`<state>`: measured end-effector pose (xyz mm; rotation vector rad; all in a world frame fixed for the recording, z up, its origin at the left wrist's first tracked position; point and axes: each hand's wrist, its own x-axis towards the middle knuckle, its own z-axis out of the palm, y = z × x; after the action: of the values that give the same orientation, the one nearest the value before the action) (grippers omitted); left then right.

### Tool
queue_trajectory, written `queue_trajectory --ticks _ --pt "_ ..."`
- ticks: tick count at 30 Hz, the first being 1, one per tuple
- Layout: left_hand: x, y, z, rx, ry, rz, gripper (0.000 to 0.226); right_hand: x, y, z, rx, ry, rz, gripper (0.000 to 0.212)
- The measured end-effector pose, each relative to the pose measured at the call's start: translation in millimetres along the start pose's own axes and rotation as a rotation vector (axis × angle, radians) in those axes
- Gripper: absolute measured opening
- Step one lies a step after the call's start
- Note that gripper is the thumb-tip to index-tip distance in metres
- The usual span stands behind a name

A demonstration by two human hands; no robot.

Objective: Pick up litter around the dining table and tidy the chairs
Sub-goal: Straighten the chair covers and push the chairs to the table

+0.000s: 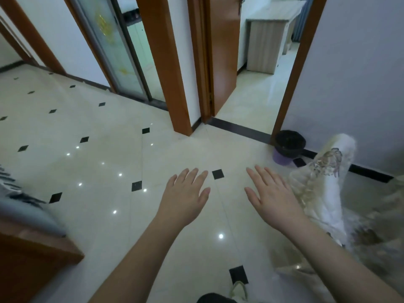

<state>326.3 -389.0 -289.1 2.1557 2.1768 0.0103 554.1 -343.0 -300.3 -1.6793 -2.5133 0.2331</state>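
My left hand (185,193) and my right hand (273,195) are stretched out in front of me, palms down, fingers straight, holding nothing. Both hover above the cream tiled floor. Just right of my right hand stands a chair (323,182) with a white cover and a gold embroidered back, blurred. A purple waste bin (288,147) with a black bag liner stands on the floor by the wall, beyond the chair. I see no litter on the floor.
A wooden cabinet corner (32,259) with a grey cloth on it is at the lower left. Ahead are an open wooden door (225,62) into a room with a desk (266,38), and a sliding glass door (113,47). My shoe (239,291) shows at the bottom.
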Motion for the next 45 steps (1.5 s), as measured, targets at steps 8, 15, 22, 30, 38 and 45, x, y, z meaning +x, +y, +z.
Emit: queue_trajectory --ticks 8,15,22,30,38,45 --pt "148 -8 -12 0.000 0.027 0.087 0.051 128 25 -14 0.008 -0.007 0.049 0.059" --pt "289 -22 -12 -0.034 0.020 0.198 0.053 243 67 -5 -0.047 0.023 0.177 0.060" --pt "420 -20 -48 -0.015 0.050 0.370 0.054 341 93 -26 -0.056 0.075 0.321 0.057" --pt "545 62 -43 -0.065 0.016 0.639 0.053 382 169 -16 -0.022 0.080 0.543 0.059" --pt "659 201 -38 -0.044 0.003 0.875 0.049 403 314 -47 -0.065 0.198 0.797 0.063" --pt "723 309 -42 -0.020 0.009 1.048 0.054 405 406 -83 -0.082 0.213 0.949 0.059"
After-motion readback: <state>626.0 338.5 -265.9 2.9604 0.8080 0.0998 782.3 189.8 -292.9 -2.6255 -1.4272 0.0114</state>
